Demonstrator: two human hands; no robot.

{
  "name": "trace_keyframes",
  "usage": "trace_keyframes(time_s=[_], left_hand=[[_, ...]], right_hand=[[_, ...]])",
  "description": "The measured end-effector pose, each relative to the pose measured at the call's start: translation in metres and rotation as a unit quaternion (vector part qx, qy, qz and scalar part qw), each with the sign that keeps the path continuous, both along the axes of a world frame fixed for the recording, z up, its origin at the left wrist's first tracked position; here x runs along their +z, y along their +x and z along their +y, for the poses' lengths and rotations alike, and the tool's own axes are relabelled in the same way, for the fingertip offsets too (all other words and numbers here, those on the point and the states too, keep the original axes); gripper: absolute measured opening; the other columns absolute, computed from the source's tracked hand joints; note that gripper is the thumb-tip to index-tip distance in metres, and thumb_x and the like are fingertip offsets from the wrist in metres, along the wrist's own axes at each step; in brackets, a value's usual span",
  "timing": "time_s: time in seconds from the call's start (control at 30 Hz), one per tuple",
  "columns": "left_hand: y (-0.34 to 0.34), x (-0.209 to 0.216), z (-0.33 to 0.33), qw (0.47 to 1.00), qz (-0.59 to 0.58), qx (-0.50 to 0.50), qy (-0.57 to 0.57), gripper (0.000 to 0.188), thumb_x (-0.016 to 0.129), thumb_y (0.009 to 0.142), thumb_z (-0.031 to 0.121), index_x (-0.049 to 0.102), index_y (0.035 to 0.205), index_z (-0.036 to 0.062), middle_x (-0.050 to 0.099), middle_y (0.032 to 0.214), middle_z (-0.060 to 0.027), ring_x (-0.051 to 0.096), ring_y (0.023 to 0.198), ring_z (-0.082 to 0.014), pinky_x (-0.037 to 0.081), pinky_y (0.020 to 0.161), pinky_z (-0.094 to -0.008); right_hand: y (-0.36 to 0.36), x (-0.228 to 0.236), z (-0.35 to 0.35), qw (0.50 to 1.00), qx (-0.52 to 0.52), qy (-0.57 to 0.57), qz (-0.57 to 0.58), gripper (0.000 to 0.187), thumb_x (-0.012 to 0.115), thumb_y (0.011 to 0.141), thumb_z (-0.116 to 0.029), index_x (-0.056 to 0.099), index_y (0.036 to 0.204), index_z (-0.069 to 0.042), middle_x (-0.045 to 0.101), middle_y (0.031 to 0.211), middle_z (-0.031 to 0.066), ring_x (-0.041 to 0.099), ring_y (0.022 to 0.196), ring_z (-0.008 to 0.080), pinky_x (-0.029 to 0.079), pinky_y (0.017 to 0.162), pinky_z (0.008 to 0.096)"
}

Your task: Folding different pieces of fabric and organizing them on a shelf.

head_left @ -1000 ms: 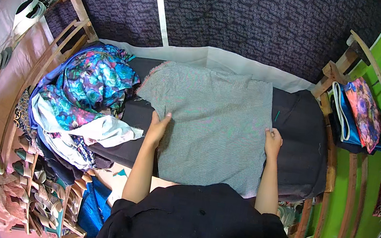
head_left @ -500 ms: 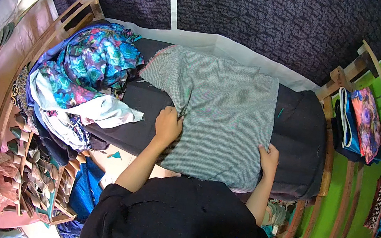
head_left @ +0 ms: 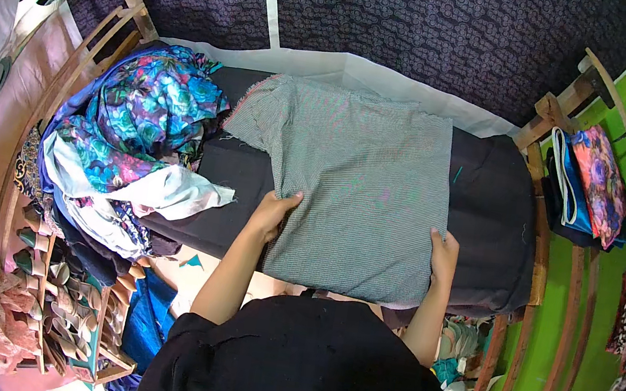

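Head view: pinching gray fine-checked cloth (head_left: 365,191), spread over black-covered table (head_left: 489,220), by left edge in nearly closed left hand (head_left: 274,216) and by right edge in similarly closed right hand (head_left: 443,258); best to tension both sides evenly, easing out creases at left.

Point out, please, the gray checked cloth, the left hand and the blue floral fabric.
Gray checked cloth (head_left: 365,195), head view: middle of its spread surface.
Left hand (head_left: 270,217), head view: middle of the hand.
Blue floral fabric (head_left: 146,104), head view: upper part of its heap.

No readable text or numbers.
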State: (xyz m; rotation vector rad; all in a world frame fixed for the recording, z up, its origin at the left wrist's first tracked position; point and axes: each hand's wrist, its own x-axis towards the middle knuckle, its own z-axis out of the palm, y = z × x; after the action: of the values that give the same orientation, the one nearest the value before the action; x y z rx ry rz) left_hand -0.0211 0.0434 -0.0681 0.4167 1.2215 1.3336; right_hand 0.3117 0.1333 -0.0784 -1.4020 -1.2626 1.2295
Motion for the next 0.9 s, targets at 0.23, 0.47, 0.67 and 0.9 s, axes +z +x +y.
trace_keyframes(time_s=[0.23,0.47,0.67,0.9], left_hand=[[-0.012,-0.001,-0.007,0.994,-0.095,0.040,0.029,0.031,0.052,0.085,0.011,0.046,0.108,-0.0089,0.055,0.104,-0.0188,0.056,0.092,-0.0263,0.049,0.076,-0.0387],[0.028,0.010,-0.003,0.995,-0.066,-0.068,0.042,0.043,0.060,0.080,0.014,0.044,0.112,-0.0096,0.055,0.105,-0.0181,0.057,0.093,-0.0250,0.048,0.078,-0.0344],[0.056,-0.015,0.022,0.964,-0.240,-0.115,-0.001,0.033,0.056,0.083,0.011,0.047,0.109,-0.0079,0.056,0.102,-0.0164,0.057,0.088,-0.0239,0.049,0.076,-0.0346],[0.023,0.005,-0.018,0.978,-0.159,-0.062,0.121,0.038,0.056,0.084,0.017,0.046,0.112,-0.0058,0.054,0.109,-0.0155,0.053,0.100,-0.0261,0.044,0.086,-0.0389]], right_hand=[[-0.003,0.027,-0.022,0.984,-0.032,0.022,0.174,0.024,0.048,0.089,-0.012,0.055,0.103,0.006,0.061,0.097,0.0097,0.055,0.082,0.0134,0.041,0.075,0.0257],[0.016,0.034,-0.045,0.969,-0.090,0.053,0.226,0.027,0.048,0.089,-0.013,0.054,0.107,0.005,0.058,0.105,0.0109,0.053,0.093,0.0175,0.038,0.084,0.0282],[0.026,0.037,-0.053,0.958,-0.123,0.023,0.256,0.026,0.048,0.089,-0.014,0.055,0.106,0.004,0.058,0.105,0.0109,0.054,0.092,0.0197,0.040,0.082,0.0296],[0.027,0.042,-0.085,0.941,-0.036,-0.008,0.336,0.031,0.049,0.081,-0.005,0.050,0.109,0.007,0.058,0.103,0.0136,0.056,0.093,0.0223,0.044,0.083,0.0319]])
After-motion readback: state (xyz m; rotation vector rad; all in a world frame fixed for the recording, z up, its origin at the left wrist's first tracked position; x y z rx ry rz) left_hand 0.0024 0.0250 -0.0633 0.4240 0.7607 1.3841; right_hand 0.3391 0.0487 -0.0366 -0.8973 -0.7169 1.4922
